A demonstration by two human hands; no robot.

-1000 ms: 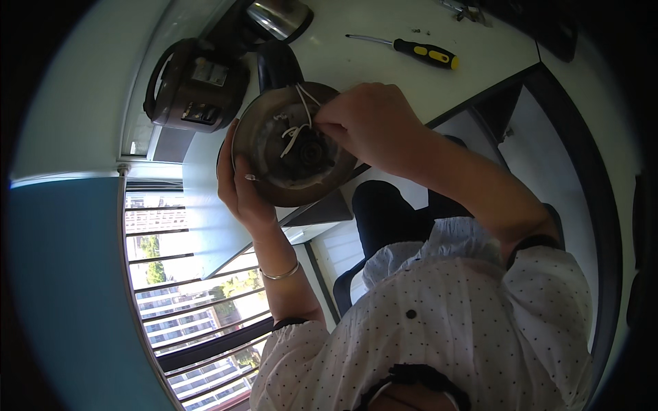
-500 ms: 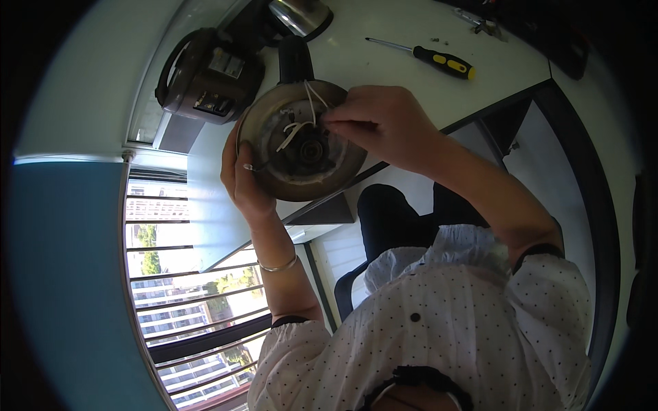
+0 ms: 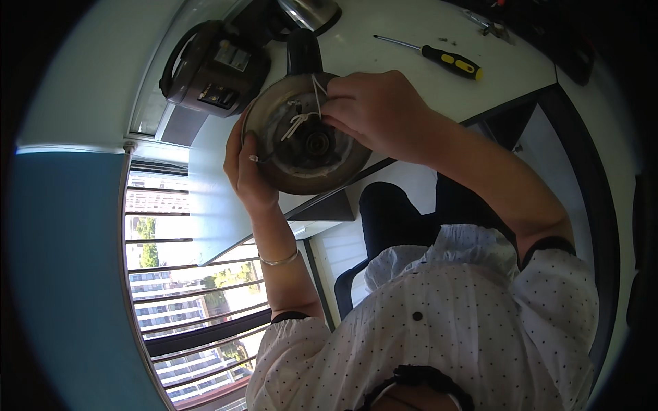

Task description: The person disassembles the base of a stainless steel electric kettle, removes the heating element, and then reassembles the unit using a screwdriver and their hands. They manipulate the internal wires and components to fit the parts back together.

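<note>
An electric kettle [image 3: 301, 147] is turned with its round underside facing me, its black handle pointing away. My left hand [image 3: 245, 168] grips the left rim of that base and holds it up above the white table [image 3: 384, 27]. My right hand [image 3: 380, 113] rests on the right side of the base, fingertips pinching thin white wires [image 3: 305, 116] that run from the open middle, where a small dark round part sits. The kettle's right rim is hidden under my right hand.
A dark rice cooker [image 3: 212, 68] stands at the back left by the window sill. A yellow-and-black screwdriver [image 3: 439, 58] lies on the table to the right, with small tools at the far right edge. A shiny metal lid [image 3: 308, 12] sits at the back. A barred window [image 3: 185, 288] is at left.
The kettle base and both hands have stayed together while my view shifted slightly. My right fingers have closed further over the white wires near the top of the base.
</note>
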